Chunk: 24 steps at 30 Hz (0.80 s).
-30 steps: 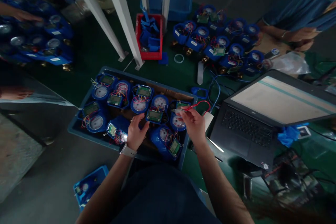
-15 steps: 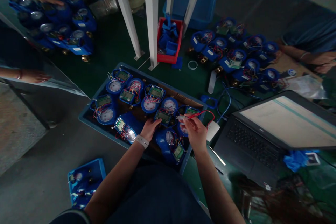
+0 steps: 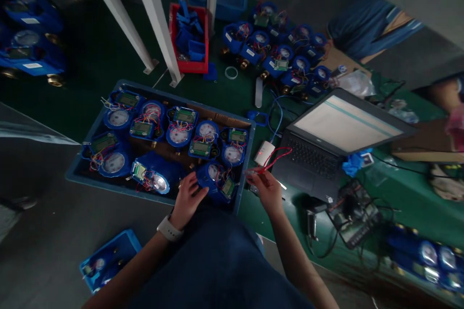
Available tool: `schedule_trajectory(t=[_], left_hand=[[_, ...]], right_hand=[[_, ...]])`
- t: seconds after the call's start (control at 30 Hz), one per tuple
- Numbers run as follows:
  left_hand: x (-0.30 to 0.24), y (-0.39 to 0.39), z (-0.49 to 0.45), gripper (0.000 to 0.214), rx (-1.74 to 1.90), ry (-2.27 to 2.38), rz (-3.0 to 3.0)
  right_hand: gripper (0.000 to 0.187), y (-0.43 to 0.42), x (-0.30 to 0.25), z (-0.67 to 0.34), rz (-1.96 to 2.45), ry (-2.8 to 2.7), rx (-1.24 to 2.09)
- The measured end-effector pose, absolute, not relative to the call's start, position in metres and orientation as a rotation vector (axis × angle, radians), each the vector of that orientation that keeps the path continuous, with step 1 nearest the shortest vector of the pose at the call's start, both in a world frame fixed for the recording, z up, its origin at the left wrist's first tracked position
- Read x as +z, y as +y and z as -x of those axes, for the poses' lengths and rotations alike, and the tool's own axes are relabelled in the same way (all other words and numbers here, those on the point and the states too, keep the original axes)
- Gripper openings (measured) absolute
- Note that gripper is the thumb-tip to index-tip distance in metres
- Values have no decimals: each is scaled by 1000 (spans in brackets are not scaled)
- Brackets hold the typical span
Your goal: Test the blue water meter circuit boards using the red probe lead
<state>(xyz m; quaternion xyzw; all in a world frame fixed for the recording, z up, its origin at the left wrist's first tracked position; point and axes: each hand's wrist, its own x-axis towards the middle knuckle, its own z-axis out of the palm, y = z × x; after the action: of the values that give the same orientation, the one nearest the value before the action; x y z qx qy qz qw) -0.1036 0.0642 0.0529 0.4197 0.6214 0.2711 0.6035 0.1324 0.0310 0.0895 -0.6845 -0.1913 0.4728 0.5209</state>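
Note:
My left hand (image 3: 189,198), with a pale watch band on the wrist, hovers with fingers spread over the near side of a blue crate (image 3: 74,166). It is between a tilted blue water meter (image 3: 159,164) and another blue water meter (image 3: 208,181) at the right corner; whether it touches either is unclear. My right hand (image 3: 268,194) pinches a small connector (image 3: 250,174) on a red cable (image 3: 277,154), just beyond the crate's right edge. The cable loops up by a white box (image 3: 264,153) with a red light. Several opened meters with circuit boards and loose wires fill the crate.
A laptop (image 3: 308,154) stands at the right. Behind are a red bin (image 3: 201,67) of blue parts, white posts (image 3: 155,24) and several more meters (image 3: 282,58). A blue bin (image 3: 132,239) sits lower left. Another person's arm (image 3: 447,94) shows far right.
My view has turned right. My left hand has come off the meter it was touching and opened. My right hand has moved the connector from above a meter to past the crate's right edge.

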Motion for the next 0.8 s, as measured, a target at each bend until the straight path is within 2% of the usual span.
schedule_trajectory(t=[0.1,0.27,0.4,0.8], left_hand=[[57,57,107,34,518,1431,-1117],[73,87,105,43,468,1418,-1512],[71,119,89,29,332,1319,-1751],[68,169,95,25,-278,1157,-1848]], right_hand=[[36,11,86,-128,1605,-372,1152],[39,-4,84,-115,1477,-204,1193],[40,-9,88,-110,1371,-93,1215],[39,-35,85,-57,1201,214,1441]])
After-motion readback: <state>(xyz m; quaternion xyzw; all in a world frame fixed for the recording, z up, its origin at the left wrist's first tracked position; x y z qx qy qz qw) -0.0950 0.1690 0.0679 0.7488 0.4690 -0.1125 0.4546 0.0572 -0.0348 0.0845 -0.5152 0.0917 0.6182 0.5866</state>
